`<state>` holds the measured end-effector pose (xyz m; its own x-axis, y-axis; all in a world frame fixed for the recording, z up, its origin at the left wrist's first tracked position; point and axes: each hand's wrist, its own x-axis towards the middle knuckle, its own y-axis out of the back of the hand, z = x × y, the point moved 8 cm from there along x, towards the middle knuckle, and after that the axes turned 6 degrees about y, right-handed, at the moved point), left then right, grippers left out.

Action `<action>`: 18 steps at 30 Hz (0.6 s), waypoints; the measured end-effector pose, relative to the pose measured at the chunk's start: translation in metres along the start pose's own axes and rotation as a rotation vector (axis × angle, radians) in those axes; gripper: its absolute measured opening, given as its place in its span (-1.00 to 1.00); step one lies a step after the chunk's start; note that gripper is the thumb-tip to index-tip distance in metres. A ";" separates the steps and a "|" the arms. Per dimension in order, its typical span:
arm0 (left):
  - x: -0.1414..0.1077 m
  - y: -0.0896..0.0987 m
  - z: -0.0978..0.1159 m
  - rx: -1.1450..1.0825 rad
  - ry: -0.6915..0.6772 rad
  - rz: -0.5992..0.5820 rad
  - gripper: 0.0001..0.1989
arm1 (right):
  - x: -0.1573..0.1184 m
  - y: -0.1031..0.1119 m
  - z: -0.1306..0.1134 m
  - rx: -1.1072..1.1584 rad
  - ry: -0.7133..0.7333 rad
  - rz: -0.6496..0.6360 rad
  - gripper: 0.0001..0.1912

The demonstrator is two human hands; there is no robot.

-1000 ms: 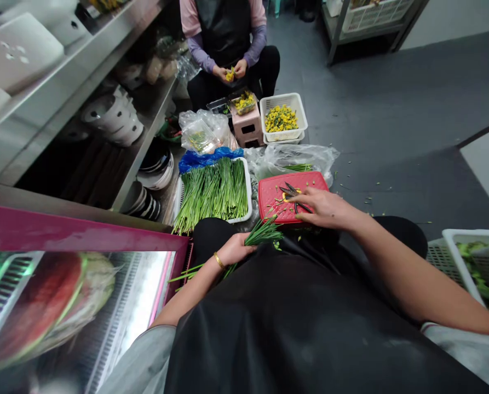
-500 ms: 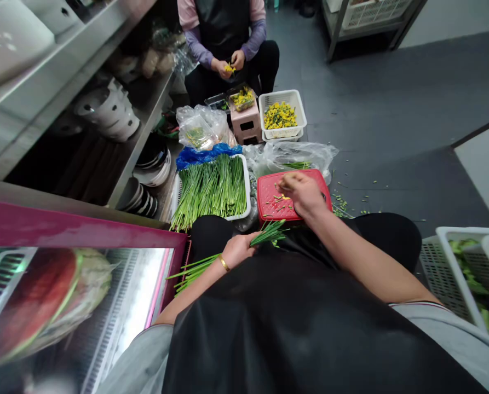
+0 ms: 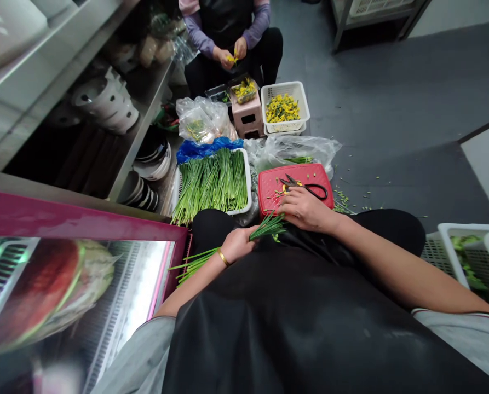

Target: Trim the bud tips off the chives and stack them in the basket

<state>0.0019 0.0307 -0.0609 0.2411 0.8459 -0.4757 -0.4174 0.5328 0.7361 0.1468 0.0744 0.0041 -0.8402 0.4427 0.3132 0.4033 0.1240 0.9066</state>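
Note:
My left hand (image 3: 239,244) is closed around a bunch of green stems (image 3: 269,225); their budded tips point right and the stalks trail out past my wrist at lower left. My right hand (image 3: 304,209) is at those tips, fingers bent and pressed together; whatever they pinch is too small to make out. Just beyond it, scissors (image 3: 315,190) with black handles lie on a red board (image 3: 271,183) among small cut bits. To the left, a white basket (image 3: 248,186) holds many green stems laid side by side.
A person (image 3: 230,33) sits opposite, handling yellow flowers. Between us stand a stool (image 3: 247,117), a white basket of yellow flowers (image 3: 283,108) and plastic bags (image 3: 297,148). Metal shelving (image 3: 145,115) and a glass-fronted case (image 3: 145,273) are left; crates (image 3: 453,241) stand right.
My right hand has come down from above the red board to the stem tips, uncovering the scissors. My left hand still holds the bunch. The view has shifted slightly.

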 end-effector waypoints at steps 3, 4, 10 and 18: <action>0.002 -0.003 -0.005 -0.039 0.011 -0.017 -0.57 | -0.002 -0.003 0.000 0.011 -0.007 -0.074 -0.75; 0.003 -0.004 -0.006 -0.071 0.006 -0.033 -0.57 | -0.003 -0.003 -0.001 0.005 -0.016 -0.104 -0.75; 0.007 -0.004 -0.002 -0.371 -0.094 -0.230 -0.75 | 0.007 -0.013 -0.013 -0.042 -0.084 -0.190 -0.79; 0.007 0.066 0.004 -0.667 -0.027 -0.188 -0.62 | -0.009 0.039 0.106 0.874 -0.712 0.954 -0.67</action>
<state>-0.0201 0.0714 -0.0137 0.3802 0.7450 -0.5481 -0.8137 0.5512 0.1848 0.2084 0.1692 0.0071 0.1091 0.9637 0.2438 0.9917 -0.0887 -0.0933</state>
